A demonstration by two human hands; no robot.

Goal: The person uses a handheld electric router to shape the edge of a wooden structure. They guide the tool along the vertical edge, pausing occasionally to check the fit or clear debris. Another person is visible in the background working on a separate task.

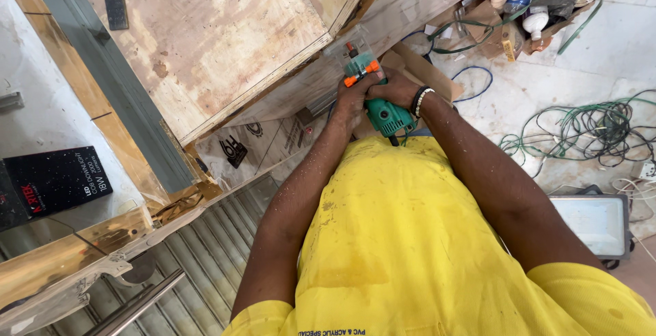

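Yellow shirt (410, 240) fills the bottom of the view, flecked with sawdust; both forearms reach forward from it to the tool.

Left hand (353, 97) and right hand (396, 92) are both wrapped on a green trim router (379, 97) with orange knobs. It sits upright, clear base pressed at the edge of the plywood panel (205, 42), just ahead of the chest. Fingers of both hands curled tight round the motor body; none spread. Beaded bracelet (421, 100) on the right wrist.

Risks as I judge them:
- Left fingers sit low, close to the base. A kick or slip along the edge would put them near the cutter. Bit itself is hidden, can't tell how deep it's set.
- Power cord drops off the tail of the router between arms and shirt. Could snag and yank the tool off line, gouging the edge.
- Bracelet hangs loose near the spinning end.
- Panel edge overhangs; no clamps visible, so it may shift under side load.
- Tangled green cables (581, 131) on the floor just right of the stance: trip hazard.
- Dust already coats the arms; no eye or mask cover can be checked from this view.
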